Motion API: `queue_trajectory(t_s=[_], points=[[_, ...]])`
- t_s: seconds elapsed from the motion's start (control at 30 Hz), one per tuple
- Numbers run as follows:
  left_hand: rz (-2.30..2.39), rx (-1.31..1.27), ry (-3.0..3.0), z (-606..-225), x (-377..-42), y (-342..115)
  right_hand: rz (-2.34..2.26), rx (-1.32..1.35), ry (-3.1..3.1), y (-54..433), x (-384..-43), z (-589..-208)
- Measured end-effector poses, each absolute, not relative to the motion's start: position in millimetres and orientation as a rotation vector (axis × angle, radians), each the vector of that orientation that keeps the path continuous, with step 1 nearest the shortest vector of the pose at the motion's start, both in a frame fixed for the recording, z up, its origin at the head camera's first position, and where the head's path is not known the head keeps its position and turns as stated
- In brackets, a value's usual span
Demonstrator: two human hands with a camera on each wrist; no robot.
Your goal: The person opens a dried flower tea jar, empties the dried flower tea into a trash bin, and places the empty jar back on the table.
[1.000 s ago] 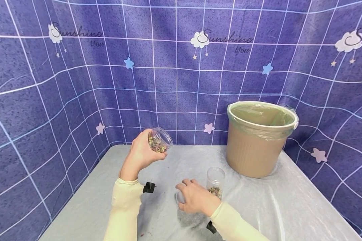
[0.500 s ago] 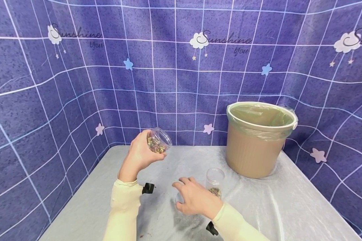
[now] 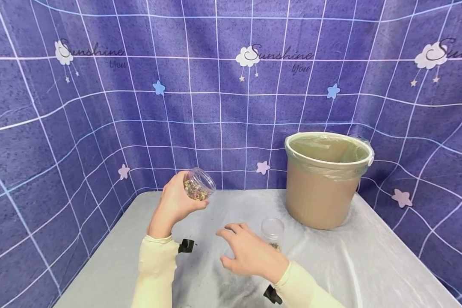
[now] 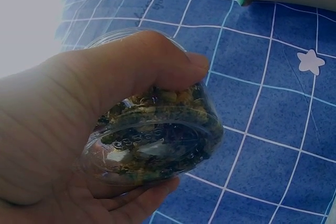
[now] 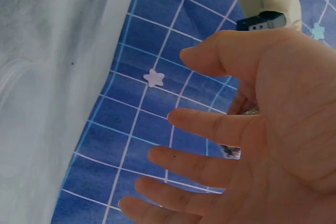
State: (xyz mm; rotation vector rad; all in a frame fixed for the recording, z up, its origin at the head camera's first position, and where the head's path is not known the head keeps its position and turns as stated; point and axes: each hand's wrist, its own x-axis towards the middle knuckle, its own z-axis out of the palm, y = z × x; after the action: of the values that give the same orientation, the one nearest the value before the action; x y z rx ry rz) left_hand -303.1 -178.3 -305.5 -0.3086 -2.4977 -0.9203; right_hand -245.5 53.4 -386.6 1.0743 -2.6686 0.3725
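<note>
My left hand (image 3: 177,201) grips a clear plastic jar (image 3: 197,185) round its side, raised above the table. The jar is tilted with its open mouth toward the right, and small yellow, green and reddish dried bits lie inside it. In the left wrist view the thumb crosses the jar's wall (image 4: 210,129) and the bottom faces the camera. My right hand (image 3: 250,252) is over the table with its fingers spread, holding nothing. A faint clear round lid-like disc (image 5: 16,119) lies on the table in the right wrist view. Just beyond the right wrist stands a second clear jar (image 3: 272,229), partly hidden, with dried bits at its bottom.
A beige bucket (image 3: 319,196) lined with a thin green bag stands at the back right of the table. Grey cloth (image 3: 323,273) covers the table. Purple curtain with a grid print (image 3: 215,107) encloses the back and sides.
My right hand has risen slightly off the clear disc, with its fingers spreading wider. The left hand still holds the jar in much the same tilt. The head view has tipped up slightly.
</note>
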Motion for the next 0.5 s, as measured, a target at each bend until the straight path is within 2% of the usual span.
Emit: queue_trajectory(t_s=[0.5], points=[[-0.916,-0.311,-2.499,-304,-304,-177,0.459,1.064,-2.525,60,-243,-371]])
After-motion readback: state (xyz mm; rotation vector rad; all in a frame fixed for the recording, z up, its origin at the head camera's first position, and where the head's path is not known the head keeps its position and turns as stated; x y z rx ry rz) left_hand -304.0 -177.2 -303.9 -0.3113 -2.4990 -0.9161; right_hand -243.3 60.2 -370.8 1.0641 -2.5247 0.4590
